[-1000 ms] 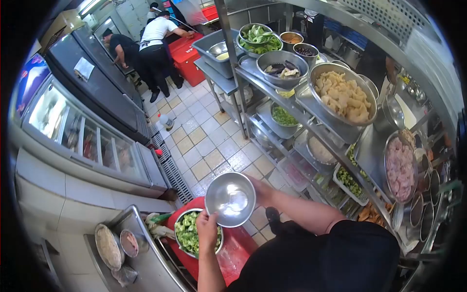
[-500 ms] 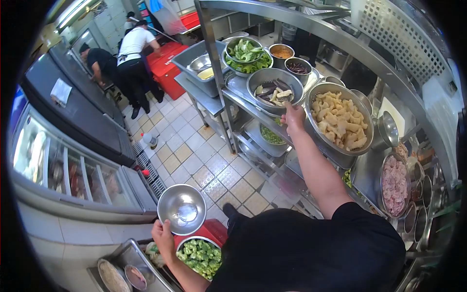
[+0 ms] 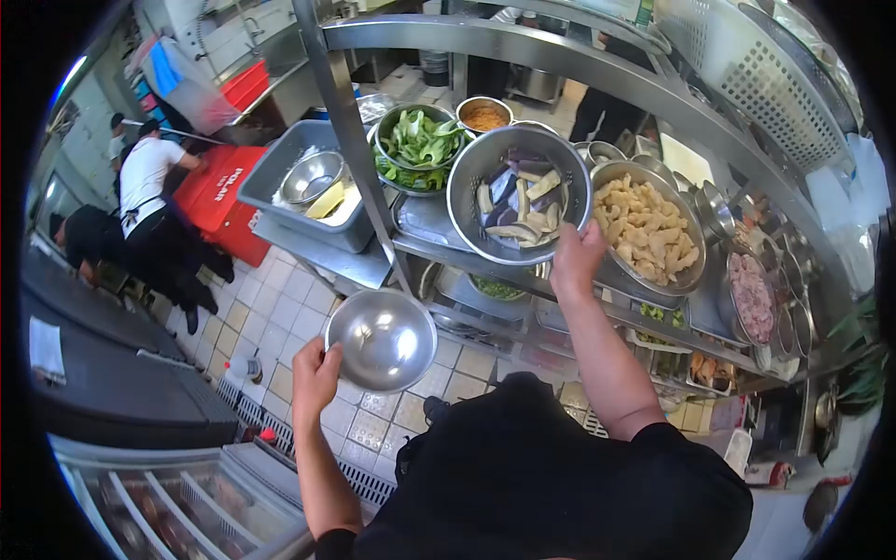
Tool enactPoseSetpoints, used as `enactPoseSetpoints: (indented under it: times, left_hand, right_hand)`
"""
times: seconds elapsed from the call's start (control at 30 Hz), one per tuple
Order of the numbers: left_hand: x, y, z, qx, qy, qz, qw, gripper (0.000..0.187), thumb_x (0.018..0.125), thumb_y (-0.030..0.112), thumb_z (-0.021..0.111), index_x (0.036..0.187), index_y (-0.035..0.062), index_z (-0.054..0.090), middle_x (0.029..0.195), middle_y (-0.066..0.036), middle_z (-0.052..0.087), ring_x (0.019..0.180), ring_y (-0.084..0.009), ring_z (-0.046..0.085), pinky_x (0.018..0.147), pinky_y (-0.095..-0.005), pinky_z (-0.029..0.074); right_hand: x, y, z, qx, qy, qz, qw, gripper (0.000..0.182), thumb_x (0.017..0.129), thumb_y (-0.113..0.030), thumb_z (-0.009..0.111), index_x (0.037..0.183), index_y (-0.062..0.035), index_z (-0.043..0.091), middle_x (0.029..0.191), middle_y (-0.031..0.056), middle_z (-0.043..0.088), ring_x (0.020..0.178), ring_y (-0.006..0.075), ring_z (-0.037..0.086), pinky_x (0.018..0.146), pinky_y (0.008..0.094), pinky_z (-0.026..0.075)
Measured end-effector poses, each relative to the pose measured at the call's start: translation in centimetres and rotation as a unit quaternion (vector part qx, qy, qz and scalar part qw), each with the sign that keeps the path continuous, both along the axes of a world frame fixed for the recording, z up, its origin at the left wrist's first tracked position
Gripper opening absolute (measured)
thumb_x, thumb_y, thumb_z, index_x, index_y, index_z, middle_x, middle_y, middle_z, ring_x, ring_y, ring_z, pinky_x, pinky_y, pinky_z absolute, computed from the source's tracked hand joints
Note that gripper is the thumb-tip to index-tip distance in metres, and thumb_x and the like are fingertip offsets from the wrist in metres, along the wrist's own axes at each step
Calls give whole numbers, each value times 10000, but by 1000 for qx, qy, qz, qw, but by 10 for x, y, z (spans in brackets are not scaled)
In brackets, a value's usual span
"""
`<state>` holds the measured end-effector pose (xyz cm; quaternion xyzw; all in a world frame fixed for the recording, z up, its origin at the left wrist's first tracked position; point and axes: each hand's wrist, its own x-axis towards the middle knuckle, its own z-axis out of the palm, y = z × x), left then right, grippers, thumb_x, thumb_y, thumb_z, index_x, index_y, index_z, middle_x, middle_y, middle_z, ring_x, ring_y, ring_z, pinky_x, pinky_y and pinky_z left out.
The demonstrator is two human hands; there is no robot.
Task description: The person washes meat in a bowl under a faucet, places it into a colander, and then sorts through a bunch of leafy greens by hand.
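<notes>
Steel bowl (image 3: 381, 341): centre-left, beside left fingers (image 3: 331, 360) pinched on its rim.
Eggplant pot (image 3: 469, 177): upper centre, above right fingers (image 3: 593, 236) clasping its edge.

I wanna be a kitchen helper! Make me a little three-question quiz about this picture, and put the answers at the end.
1. True or false: the metal bowl in the left hand is full of food.
2. The right hand holds the edge of a pot. What is inside the pot?
A) Red tomatoes
B) Purple and pale pieces
C) White rice
3. Fill the gap: in the picture, the leafy greens are to the ____ of the pot.

Key:
1. False; there is no food in the metal bowl.
2. B
3. left
</notes>
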<state>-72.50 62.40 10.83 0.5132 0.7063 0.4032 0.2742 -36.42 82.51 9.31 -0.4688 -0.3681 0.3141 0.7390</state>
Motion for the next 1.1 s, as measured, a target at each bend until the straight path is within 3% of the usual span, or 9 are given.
enactPoseSetpoints:
  times: [0.1, 0.23, 0.3, 0.43, 0.5, 0.53, 0.63, 0.93, 1.1]
  left_hand:
    - [19, 78, 5, 34, 17, -81, 996, 268, 856, 186, 575, 724, -45, 549, 583, -120, 529, 527, -170, 460, 516, -359, 376]
    - [69, 176, -11, 44, 45, -147, 987, 322, 822, 267, 568, 735, -42, 569, 703, -254, 595, 649, -423, 574, 599, -443, 445]
    - [102, 212, -8, 81, 77, -167, 980, 315, 858, 224, 592, 697, -43, 544, 577, -143, 579, 564, -222, 668, 536, -351, 497]
    - [150, 268, -29, 30, -7, -193, 981, 288, 862, 183, 582, 703, -54, 549, 621, -148, 612, 587, -220, 685, 519, -336, 539]
    - [166, 273, -25, -4, -68, -203, 977, 278, 863, 169, 581, 708, -60, 546, 639, -145, 620, 588, -224, 687, 511, -333, 553]
    - [172, 274, -23, -31, -96, -200, 975, 271, 867, 162, 581, 720, -63, 544, 663, -148, 625, 588, -225, 686, 505, -331, 561]
    - [179, 277, -30, -59, -111, -201, 971, 266, 889, 168, 572, 775, -69, 538, 713, -154, 626, 596, -229, 686, 501, -332, 567]
    - [178, 263, -48, -62, -223, -198, 953, 345, 967, 258, 547, 823, -55, 541, 786, -98, 594, 651, -170, 645, 562, -289, 546]
    - [162, 269, -66, -48, -126, -242, 961, 352, 957, 301, 568, 921, -49, 559, 786, -107, 613, 686, -188, 640, 601, -304, 522]
  right_hand:
    - [-7, -9, 49, 72, -3, -57, 996, 144, 787, 49, 512, 713, -56, 446, 682, -49, 432, 618, 43, 354, 543, 224, 304]
    - [21, 3, 68, 95, -170, -95, 976, 135, 786, 61, 502, 730, -43, 437, 674, -44, 430, 624, 36, 367, 540, 228, 311]
    - [28, 17, 66, 99, -173, -99, 975, 146, 783, 54, 508, 718, -47, 425, 667, -38, 417, 613, 42, 351, 527, 239, 305]
    - [30, 28, 50, 71, -269, -115, 954, 145, 781, 14, 530, 701, -41, 423, 619, -8, 398, 583, 67, 359, 506, 267, 305]
    - [17, 22, 55, 96, -360, -122, 920, 121, 759, 14, 535, 708, -23, 432, 585, 65, 413, 535, 138, 420, 492, 313, 334]
    - [24, 27, 43, 102, -445, -161, 875, 115, 739, 9, 555, 712, -10, 444, 597, 148, 443, 525, 286, 485, 494, 382, 375]
    - [32, 33, 31, 146, -501, -154, 839, 129, 733, -1, 573, 704, -13, 448, 623, 192, 462, 567, 403, 475, 507, 430, 394]
    - [48, 40, 43, 226, -589, -122, 766, 213, 662, -3, 651, 654, -44, 442, 663, 151, 461, 605, 358, 510, 505, 445, 398]
    - [54, 39, 53, 252, -564, -150, 772, 231, 651, 28, 640, 625, -38, 420, 624, 143, 444, 543, 347, 487, 465, 426, 376]
